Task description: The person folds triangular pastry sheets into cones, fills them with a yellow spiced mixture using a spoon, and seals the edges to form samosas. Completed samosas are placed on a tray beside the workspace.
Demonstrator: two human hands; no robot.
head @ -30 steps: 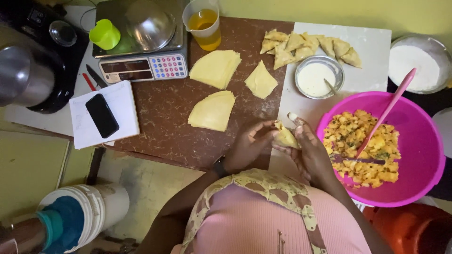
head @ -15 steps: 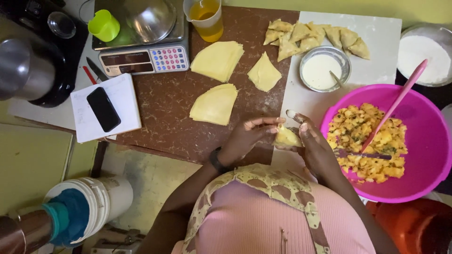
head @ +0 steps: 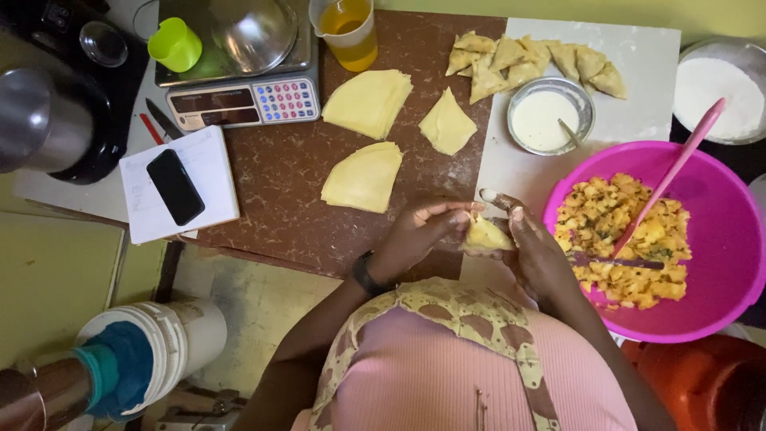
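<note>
Moved: both hands sit a touch farther from the pink bowl than half a second ago, and the left fingers have come up over the pastry's top edge; everything on the table stays put.
Pastry: a small yellow filled pocket, held in the air just left of the pink bowl's rim, over the near edge of the white board.
Left hand: fingers curled closed over the pastry's left and top edge, pinching it.
Right hand: cupped under and beside the pastry, thumb and forefinger closed on its right edge, fingertips whitened with paste.
Axis: the pastry is roughly a triangle, its long side running left to right between the two hands; which corner is the tip I cannot tell, since the fingers cover it.
Around the bowl: yellow diced filling and a pink spoon lie in it, the handle leaning up and away to the right.
Beyond the bowl: a small metal bowl of white paste, then a heap of folded pastries on the board.
Left of the bowl: two stacks of wrappers and a single folded one on the brown top.
In the way: nothing lies between hands and bowl.
Far left: scale, cup of orange drink, phone on a notebook.
</note>
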